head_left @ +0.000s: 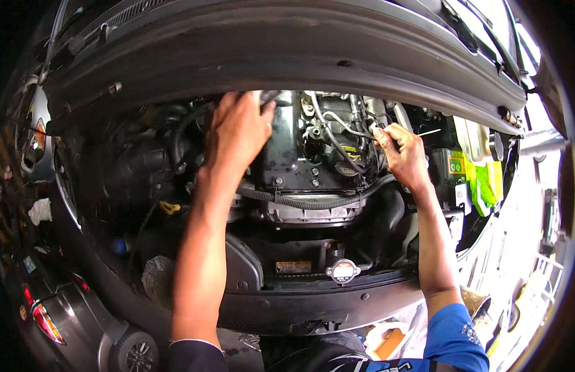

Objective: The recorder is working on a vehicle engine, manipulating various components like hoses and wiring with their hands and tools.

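Head view: landmark is the black ribbed plastic engine cover (pixel 287 155) under the raised hood. My left hand (pixel 238 130) reaches over its far left corner, fingers curled around a dark hose or fitting (pixel 270 96) there; exact grasp partly hidden. My right hand (pixel 404 155), just right of the cover, pinches a thin black hose (pixel 362 133), likely to steady it. Nearer me than the cover: round silver radiator cap (pixel 343 271), beside it a rectangular orange-edged label (pixel 294 266). Far right: yellow-green translucent reservoir (pixel 486 180).
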The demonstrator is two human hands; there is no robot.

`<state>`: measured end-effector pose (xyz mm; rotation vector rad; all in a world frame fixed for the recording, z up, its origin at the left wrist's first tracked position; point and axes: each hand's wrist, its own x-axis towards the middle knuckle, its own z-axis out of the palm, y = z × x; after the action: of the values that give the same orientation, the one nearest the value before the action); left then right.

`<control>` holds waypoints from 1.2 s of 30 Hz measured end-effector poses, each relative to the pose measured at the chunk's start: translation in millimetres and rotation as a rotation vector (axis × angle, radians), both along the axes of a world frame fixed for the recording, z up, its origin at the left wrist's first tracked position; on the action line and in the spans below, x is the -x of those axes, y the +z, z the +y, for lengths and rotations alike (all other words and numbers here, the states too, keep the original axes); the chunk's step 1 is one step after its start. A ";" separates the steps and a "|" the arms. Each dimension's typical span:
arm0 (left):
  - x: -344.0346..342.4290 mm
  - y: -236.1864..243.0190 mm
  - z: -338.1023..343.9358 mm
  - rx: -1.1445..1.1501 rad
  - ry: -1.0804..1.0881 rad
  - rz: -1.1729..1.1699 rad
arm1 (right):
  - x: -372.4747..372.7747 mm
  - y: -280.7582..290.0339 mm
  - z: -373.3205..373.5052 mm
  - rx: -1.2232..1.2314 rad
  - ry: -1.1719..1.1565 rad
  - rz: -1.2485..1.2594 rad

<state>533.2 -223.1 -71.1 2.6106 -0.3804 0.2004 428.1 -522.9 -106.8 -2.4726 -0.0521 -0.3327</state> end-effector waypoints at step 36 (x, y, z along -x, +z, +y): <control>48.7 -42.0 41.2 -0.014 -0.085 -0.074 | -1.4 -3.1 14.1 -0.042 -0.069 0.191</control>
<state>484.4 -181.9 -113.2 2.6003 -0.5190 0.2671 429.5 -508.8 -109.9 -2.4569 0.1190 -0.1239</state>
